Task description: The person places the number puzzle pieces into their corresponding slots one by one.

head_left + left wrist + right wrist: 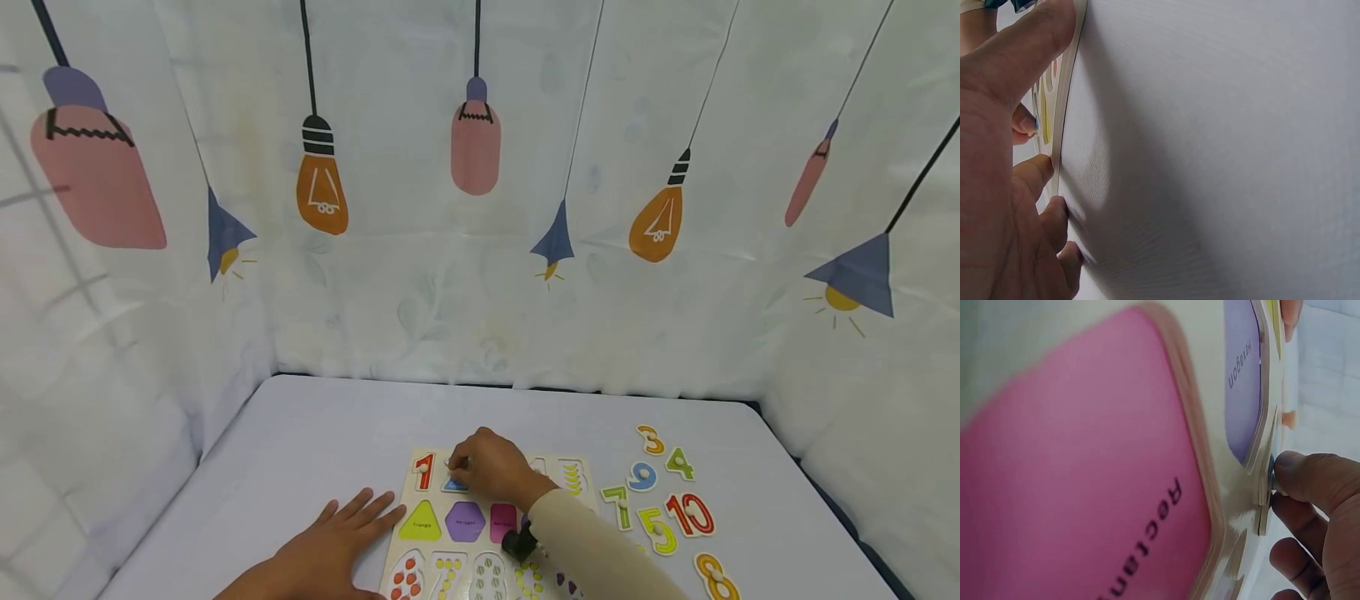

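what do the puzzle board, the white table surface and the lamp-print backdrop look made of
Puzzle board: probably wood or plywood with a smooth, printed face; its cut edges look pale brown, like bare wood. White table surface: likely matt cloth, given the fine weave-like texture. Lamp-print backdrop: a thin printed sheet, since it shows creases; fabric or plastic, I cannot tell which.

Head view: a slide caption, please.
Right grip pinching a blue piece at the puzzle board, left grip along its edge.
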`<state>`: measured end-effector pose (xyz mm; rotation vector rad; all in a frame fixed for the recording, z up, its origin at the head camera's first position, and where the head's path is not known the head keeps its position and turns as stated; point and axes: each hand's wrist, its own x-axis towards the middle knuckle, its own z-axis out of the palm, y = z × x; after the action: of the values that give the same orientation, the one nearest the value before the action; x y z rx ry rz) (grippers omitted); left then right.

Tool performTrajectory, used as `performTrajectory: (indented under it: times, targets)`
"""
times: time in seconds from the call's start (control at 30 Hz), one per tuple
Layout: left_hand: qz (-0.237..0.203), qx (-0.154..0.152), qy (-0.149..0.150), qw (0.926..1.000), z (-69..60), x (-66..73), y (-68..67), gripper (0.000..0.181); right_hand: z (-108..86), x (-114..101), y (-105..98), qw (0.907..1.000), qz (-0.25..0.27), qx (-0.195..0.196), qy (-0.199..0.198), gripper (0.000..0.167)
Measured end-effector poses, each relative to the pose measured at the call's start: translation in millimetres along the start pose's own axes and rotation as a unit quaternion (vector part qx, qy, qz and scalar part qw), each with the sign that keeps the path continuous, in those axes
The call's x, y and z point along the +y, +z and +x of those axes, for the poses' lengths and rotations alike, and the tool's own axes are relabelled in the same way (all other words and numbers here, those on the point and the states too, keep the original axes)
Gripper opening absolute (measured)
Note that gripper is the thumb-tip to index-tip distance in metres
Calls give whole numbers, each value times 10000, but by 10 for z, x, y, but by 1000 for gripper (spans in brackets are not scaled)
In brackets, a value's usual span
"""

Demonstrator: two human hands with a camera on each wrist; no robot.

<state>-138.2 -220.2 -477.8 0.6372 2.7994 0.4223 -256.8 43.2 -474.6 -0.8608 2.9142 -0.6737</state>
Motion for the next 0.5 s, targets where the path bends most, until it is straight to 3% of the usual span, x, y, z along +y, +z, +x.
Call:
performTrajectory:
  times: [0.33, 0.5]
  targets:
    - [14, 1, -12, 10000, 0, -4, 3, 110, -7, -11, 1, 9999, 23, -84, 107, 8]
    - [-55, -50, -170, 9998, 12, 3, 6, 113, -29, 93, -204, 9991, 187, -225, 318, 18]
